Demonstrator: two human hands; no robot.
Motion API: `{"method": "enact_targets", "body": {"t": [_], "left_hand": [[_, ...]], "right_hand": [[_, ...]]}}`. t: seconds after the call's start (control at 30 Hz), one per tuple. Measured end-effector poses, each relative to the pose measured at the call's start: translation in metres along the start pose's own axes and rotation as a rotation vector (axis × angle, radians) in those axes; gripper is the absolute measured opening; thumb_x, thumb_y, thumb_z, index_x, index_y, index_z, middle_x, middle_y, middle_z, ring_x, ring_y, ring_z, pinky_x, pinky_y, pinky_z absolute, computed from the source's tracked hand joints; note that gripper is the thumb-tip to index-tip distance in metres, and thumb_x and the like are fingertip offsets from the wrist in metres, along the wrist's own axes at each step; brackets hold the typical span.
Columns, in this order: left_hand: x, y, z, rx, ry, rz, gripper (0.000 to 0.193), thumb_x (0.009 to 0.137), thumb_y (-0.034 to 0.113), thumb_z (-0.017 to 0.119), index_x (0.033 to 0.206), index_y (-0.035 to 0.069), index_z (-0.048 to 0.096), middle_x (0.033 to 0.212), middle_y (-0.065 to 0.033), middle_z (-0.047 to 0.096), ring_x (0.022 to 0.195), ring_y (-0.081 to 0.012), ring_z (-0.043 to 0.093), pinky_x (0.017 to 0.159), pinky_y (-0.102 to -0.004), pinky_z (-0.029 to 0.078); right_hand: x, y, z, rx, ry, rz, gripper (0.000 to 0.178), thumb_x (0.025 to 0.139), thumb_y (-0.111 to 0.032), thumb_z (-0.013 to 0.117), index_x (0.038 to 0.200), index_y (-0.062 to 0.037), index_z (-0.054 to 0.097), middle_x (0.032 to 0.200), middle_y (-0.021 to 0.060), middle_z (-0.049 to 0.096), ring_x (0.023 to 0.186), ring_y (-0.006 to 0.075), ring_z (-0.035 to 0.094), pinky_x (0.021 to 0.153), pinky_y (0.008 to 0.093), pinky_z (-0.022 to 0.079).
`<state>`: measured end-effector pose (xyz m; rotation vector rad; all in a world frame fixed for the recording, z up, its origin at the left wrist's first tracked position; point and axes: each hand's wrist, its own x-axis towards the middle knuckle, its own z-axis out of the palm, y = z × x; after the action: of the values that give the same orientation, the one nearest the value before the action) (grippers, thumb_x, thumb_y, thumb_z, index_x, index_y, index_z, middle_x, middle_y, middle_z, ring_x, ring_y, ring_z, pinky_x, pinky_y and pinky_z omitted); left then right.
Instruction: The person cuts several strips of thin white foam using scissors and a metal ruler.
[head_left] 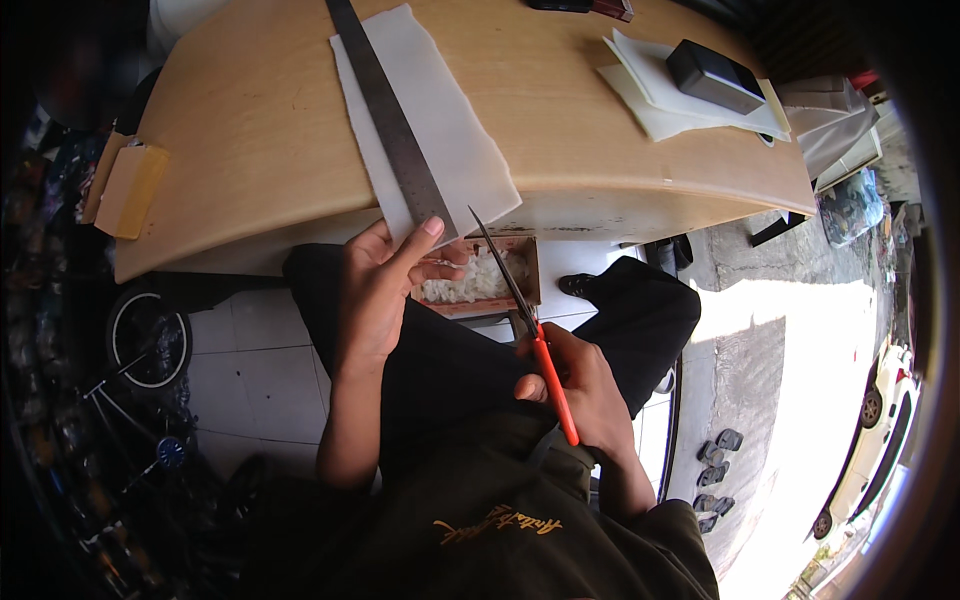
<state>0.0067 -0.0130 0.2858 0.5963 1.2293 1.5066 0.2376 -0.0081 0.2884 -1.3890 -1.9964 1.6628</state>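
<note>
A long metal ruler lies lengthwise over a white sheet with rough edges, both reaching past the table's near edge. My left hand pinches their near end, the thumb on top of the ruler and the fingers beneath. In my right hand are scissors with red handles. Their dark blades point up and away, the tips close to the sheet's near right corner. Whether the blades touch the sheet I cannot tell.
The wooden table curves across the front. A box of white scraps sits below its edge. At the right, a dark box rests on more white sheets. A yellow carton stands at the left corner; a bicycle wheel is below.
</note>
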Motion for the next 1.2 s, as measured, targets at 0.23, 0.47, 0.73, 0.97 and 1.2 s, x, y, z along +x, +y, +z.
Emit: {"method": "enact_targets", "body": {"t": [0.23,0.47,0.73,0.97,1.2], "left_hand": [[0.001,-0.004,0.000,0.015,0.059,0.003,0.016,0.089,0.015,0.067,0.090,0.000,0.062,0.079,-0.0055,0.063,0.067,-0.0131,0.061,0.057,-0.0260,0.047],[-0.001,-0.002,-0.003,0.004,0.068,-0.002,0.016,0.089,0.015,0.067,0.089,0.000,0.061,0.077,-0.0051,0.062,0.065,-0.0131,0.060,0.054,-0.0251,0.045],[-0.014,-0.007,-0.005,0.009,0.037,-0.051,0.015,0.088,0.013,0.067,0.091,0.000,0.060,0.075,-0.0056,0.061,0.062,-0.0139,0.059,0.050,-0.0254,0.044],[-0.023,-0.008,-0.007,-0.010,0.008,-0.085,0.018,0.088,0.013,0.069,0.092,-0.002,0.061,0.077,-0.0085,0.064,0.064,-0.0148,0.062,0.052,-0.0269,0.048],[-0.020,-0.010,-0.004,0.009,0.020,-0.034,0.020,0.090,0.016,0.066,0.095,-0.003,0.061,0.079,-0.0100,0.065,0.064,-0.0155,0.062,0.052,-0.0265,0.048]], "right_hand": [[0.011,-0.015,0.017,0.124,-0.013,-0.019,0.070,0.072,-0.064,0.071,0.092,0.0021,0.060,0.068,0.0049,0.054,0.064,0.0123,0.047,0.059,0.0290,0.038],[0.017,-0.026,0.024,0.225,-0.034,0.085,0.046,0.084,-0.041,0.073,0.077,0.0008,0.057,0.058,-0.0003,0.047,0.054,0.0055,0.039,0.049,0.0246,0.031],[0.008,-0.005,0.036,0.234,-0.044,-0.095,0.064,0.082,-0.062,0.064,0.074,0.0004,0.052,0.057,0.0021,0.047,0.054,0.0103,0.040,0.049,0.0294,0.033],[0.008,-0.008,0.038,0.175,-0.033,-0.052,0.063,0.084,-0.059,0.064,0.072,0.0014,0.050,0.057,0.0043,0.045,0.054,0.0110,0.038,0.049,0.0310,0.032],[0.005,-0.016,0.032,0.127,-0.047,0.031,0.055,0.086,-0.047,0.068,0.071,0.0026,0.051,0.054,0.0046,0.044,0.054,0.0102,0.035,0.048,0.0311,0.031]]}}
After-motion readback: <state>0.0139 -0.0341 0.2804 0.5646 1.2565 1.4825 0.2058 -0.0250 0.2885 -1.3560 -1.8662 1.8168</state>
